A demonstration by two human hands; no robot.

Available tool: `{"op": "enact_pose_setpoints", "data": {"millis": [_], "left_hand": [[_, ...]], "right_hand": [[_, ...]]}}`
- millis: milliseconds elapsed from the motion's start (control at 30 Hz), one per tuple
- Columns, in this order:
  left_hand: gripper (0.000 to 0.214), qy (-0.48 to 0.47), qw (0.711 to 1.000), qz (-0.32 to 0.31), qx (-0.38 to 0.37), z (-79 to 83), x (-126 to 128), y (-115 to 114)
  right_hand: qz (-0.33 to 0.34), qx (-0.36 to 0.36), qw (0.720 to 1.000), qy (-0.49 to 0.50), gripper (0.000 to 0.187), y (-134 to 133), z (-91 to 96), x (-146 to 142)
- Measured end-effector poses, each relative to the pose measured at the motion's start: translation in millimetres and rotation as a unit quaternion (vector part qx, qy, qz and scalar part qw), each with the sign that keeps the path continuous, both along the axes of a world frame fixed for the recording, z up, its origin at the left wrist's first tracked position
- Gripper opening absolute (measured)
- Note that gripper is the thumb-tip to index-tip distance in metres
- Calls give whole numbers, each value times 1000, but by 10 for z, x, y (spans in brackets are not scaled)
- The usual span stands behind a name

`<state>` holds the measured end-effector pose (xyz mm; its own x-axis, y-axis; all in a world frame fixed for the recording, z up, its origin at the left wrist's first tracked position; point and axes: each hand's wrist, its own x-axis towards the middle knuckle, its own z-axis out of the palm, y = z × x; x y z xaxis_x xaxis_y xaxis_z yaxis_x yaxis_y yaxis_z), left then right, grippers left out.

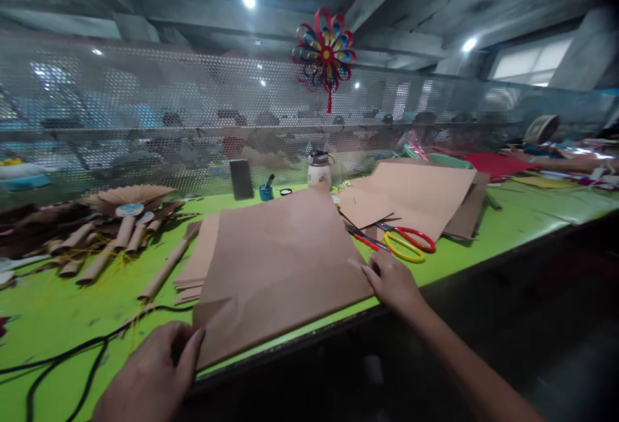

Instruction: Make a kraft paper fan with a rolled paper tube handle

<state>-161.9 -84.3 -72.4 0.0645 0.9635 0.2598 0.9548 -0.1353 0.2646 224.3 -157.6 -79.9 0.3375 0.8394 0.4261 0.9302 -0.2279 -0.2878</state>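
Note:
A large sheet of brown kraft paper (275, 267) lies on the green table (58, 319) in front of me. My left hand (155, 370) pinches its near left corner, where the paper is folded up a little. My right hand (391, 280) grips the sheet's right edge, fingers curled on it. Under the sheet's left side sits a small stack of brown paper pieces (198, 267).
Red and yellow scissors (403, 241) lie just beyond my right hand, by more brown sheets (416, 196). Folded paper fans and rolled handles (116, 222) lie at the left. A black cable (72, 357), a bottle (319, 169) and a perforated metal screen (193, 119) are also here. Another person's arm (556, 161) rests far right.

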Motion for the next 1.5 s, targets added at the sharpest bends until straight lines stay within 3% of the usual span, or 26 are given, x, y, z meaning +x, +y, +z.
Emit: {"op": "enact_pose_setpoints", "data": {"millis": [100, 267, 600, 800, 1233, 1500], "left_hand": [[31, 21, 998, 7, -51, 124, 59, -76], [28, 42, 998, 19, -43, 257, 149, -182], [29, 11, 1000, 21, -17, 154, 113, -153], [25, 66, 994, -40, 71, 115, 152, -163], [27, 169, 959, -227, 24, 425, 194, -243], [28, 234, 945, -226, 43, 497, 241, -435]], "right_hand": [[0, -7, 1000, 0, 18, -2, -27, 15], [7, -4, 1000, -2, 20, 16, -109, 72], [14, -4, 1000, -4, 21, 26, -146, 121], [13, -4, 1000, -13, 24, 10, -131, 108], [-6, -14, 1000, 3, 25, -22, -55, 79], [-9, -19, 1000, 3, 23, -22, -9, 81]]}}
